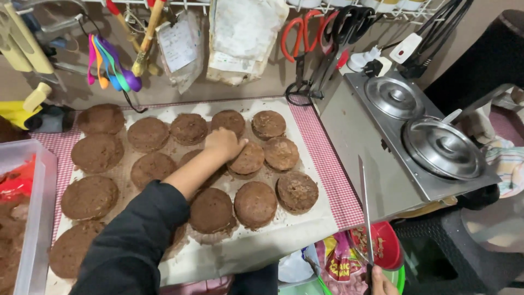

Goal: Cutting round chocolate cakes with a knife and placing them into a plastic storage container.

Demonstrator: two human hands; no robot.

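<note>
Several round brown cakes lie in rows on a white paper-lined board (284, 229). My left hand (224, 143), in a black sleeve, reaches across them and rests on one cake (248, 159) in the middle row, fingers curled over its left edge. My right hand (382, 283) shows only partly at the bottom edge, closed around the handle of a long thin knife (364, 207) whose blade points up and away, right of the board.
A steel two-pot warmer (431, 142) with lids stands at the right. Scissors (300, 38), coloured measuring spoons (109, 65) and paper bags hang on the back wall. A clear plastic tub (38, 218) sits at the left. A red bowl (385, 246) and snack packets lie below.
</note>
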